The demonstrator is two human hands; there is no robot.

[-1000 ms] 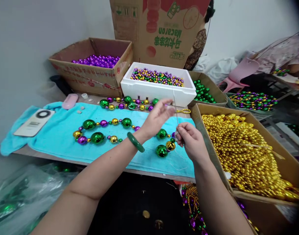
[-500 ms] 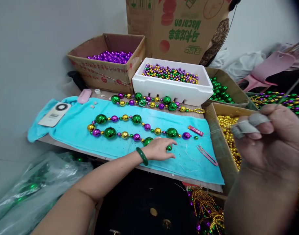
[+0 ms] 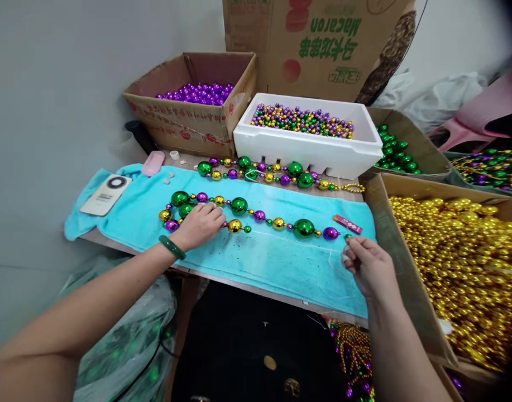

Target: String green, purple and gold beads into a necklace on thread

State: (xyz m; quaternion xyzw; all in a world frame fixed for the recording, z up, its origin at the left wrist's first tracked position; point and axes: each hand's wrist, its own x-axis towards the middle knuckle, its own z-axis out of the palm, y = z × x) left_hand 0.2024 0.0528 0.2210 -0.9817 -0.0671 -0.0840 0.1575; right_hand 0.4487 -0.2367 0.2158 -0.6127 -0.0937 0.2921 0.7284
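Observation:
A strand of green, purple and gold beads lies in a loop on the turquoise towel. My left hand, with a green bangle at its wrist, is over the lower row of the strand, fingers closed on beads there. A gold bead and a small green bead lie just right of it. My right hand is pinched near the small green bead at the strand's right end; what its fingertips hold is too small to make out. White thread runs across the towel between the hands.
Behind the towel lies a second bead strand. Further back stand a white foam box and a box of purple beads. Gold beads fill a carton at right. A phone and red packet rest on the towel.
My left hand has moved left along the strand and closed on its beads. My right hand has come down from the upper right to the strand's right end. The camera view has shifted right.

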